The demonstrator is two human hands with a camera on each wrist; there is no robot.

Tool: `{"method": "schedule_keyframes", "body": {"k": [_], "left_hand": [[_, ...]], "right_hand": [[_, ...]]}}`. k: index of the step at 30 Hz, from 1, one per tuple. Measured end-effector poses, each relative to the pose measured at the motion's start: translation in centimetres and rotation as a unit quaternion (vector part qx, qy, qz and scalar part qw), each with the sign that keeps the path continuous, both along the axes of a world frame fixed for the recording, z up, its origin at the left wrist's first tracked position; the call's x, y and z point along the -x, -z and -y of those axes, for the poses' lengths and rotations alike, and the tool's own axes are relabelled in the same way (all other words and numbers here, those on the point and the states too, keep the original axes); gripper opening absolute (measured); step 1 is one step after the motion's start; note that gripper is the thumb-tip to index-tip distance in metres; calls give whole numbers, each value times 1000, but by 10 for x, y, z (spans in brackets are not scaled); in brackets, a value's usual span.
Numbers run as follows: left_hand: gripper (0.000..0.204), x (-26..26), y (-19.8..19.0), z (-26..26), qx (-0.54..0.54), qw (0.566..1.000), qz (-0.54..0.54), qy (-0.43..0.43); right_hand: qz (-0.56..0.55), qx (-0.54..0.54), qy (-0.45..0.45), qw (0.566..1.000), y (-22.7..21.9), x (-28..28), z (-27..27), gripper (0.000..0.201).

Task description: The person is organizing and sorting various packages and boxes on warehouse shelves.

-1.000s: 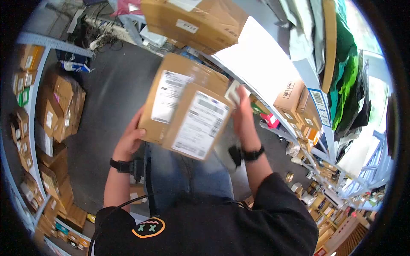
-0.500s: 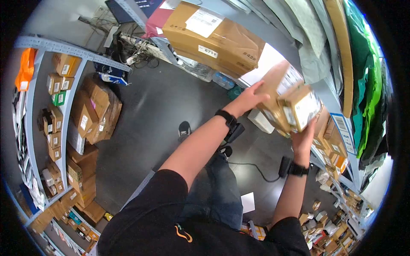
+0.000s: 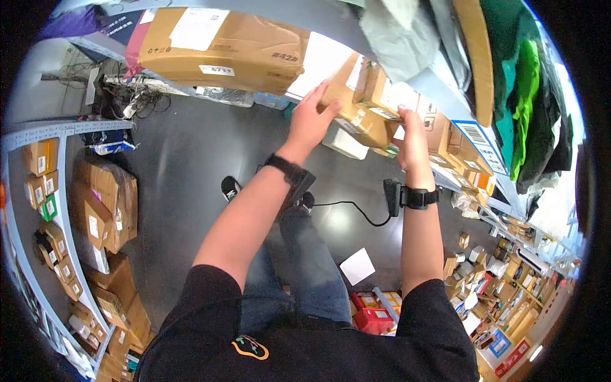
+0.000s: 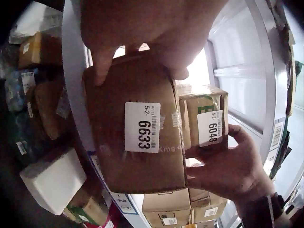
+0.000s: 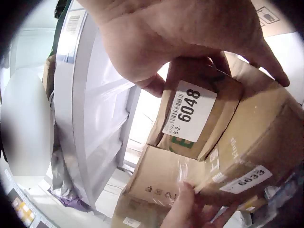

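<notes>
My left hand (image 3: 310, 124) grips the larger cardboard box (image 4: 135, 171), its fingers and thumb over one end; a white label on the near face reads 6633. A smaller cardboard box (image 5: 175, 102) labelled 6048 sits against its side, and my right hand (image 3: 412, 143) holds that one, with fingers curled round its outer end. Both boxes are at the edge of a white shelf (image 3: 324, 54). In the right wrist view the left hand's thumb lies along the bigger box.
A large taped carton (image 3: 223, 54) stands on the same shelf to the left. More boxes (image 3: 468, 153) sit to the right, below hanging bags (image 3: 525, 108). Left is a blue-grey rack (image 3: 63, 184) of parcels. Below the shelf edge is a white block (image 3: 345, 144). Dark floor (image 3: 184, 153) lies beneath.
Both boxes went from in front of my body up and right to the shelf. My left hand shifted to the larger box's far end, and the view turned with my body.
</notes>
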State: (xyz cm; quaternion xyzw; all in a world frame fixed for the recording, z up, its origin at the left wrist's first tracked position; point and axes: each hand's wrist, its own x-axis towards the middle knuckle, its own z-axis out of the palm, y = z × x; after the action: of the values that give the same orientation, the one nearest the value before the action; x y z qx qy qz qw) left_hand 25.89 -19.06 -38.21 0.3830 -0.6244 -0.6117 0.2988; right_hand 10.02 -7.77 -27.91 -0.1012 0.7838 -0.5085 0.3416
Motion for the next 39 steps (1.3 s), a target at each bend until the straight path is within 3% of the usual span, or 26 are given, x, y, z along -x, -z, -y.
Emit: {"method": "schedule_keyframes", "body": {"k": [2, 3, 4, 5, 6, 7, 8, 9, 10, 11, 13, 14, 15, 17, 20, 23, 24, 28, 32, 33, 34, 36, 38, 39], "left_hand": [[55, 5, 0, 4, 27, 1000, -6, 15], [56, -1, -19, 5, -18, 998, 42, 41], [51, 1, -1, 2, 56, 998, 37, 5], [43, -10, -14, 8, 35, 996, 69, 37], [37, -27, -17, 10, 37, 997, 73, -3], [33, -44, -21, 13, 39, 996, 73, -44], [32, -73, -23, 15, 28, 991, 84, -97], [33, -107, -22, 24, 17, 984, 92, -148], [30, -137, -11, 38, 29, 971, 19, -235], [26, -165, -1, 47, 38, 947, -54, -313], [26, -205, -26, 98, 60, 927, -78, -361], [32, -210, -39, 121, 91, 931, -83, -344], [38, -214, -47, 143, 123, 933, -89, -327], [46, -201, -48, 176, 123, 951, -110, -261], [53, -181, -66, 183, 0, 961, -149, -233], [55, -181, -78, 183, 11, 973, -106, -204], [57, -172, -63, 185, 71, 971, -49, -223], [59, -154, -63, 197, 89, 985, -53, -139], [56, -163, -58, 231, 62, 996, -58, -6], [56, -174, -57, 243, 202, 977, 58, -34], [57, -187, -54, 259, 338, 923, 174, -59], [70, -211, -58, 288, 401, 843, 319, -166], [78, -211, -18, 315, 395, 819, 359, -212], [83, -211, -3, 321, 390, 806, 378, -235]], "right_hand": [[-51, -7, -2, 999, 11, 4, 1, 44], [-130, -34, -33, 990, 16, 5, -3, 46], [-147, -34, -45, 988, 12, -4, -1, 51], [-138, -34, -55, 988, 18, -3, -8, 55], [-187, -98, -27, 977, 32, -1, -19, 58], [-320, -72, -2, 945, 44, -10, -31, 56], [-388, -5, -20, 922, 16, -43, -24, 52], [-502, -20, -76, 861, -7, -69, -18, 51], [-552, -15, -146, 821, -21, -92, -9, 51], [-524, -25, -192, 829, -26, -110, -2, 55], [-391, 88, -255, 880, -25, -136, 36, 62], [-288, 144, -250, 913, -10, -134, 56, 65], [-206, 167, -223, 938, -4, -135, 83, 63], [-63, 224, -56, 971, -6, -143, 139, 64], [159, 183, -29, 970, 12, -109, 171, 55], [2, 139, -103, 985, 3, -123, 169, 48], [-3, 148, -90, 985, 0, -125, 163, 46], [-17, 114, 3, 993, 2, -118, 140, 47], [-66, 94, 26, 993, 9, -109, 131, 55], [-83, 91, 30, 992, 9, -107, 132, 57], [-99, 79, 61, 990, 10, -111, 137, 60], [-294, -8, -96, 951, 39, -74, 107, 61], [-316, -12, -103, 943, 46, -70, 107, 61], [-245, 26, -31, 969, 33, -89, 121, 61]]}}
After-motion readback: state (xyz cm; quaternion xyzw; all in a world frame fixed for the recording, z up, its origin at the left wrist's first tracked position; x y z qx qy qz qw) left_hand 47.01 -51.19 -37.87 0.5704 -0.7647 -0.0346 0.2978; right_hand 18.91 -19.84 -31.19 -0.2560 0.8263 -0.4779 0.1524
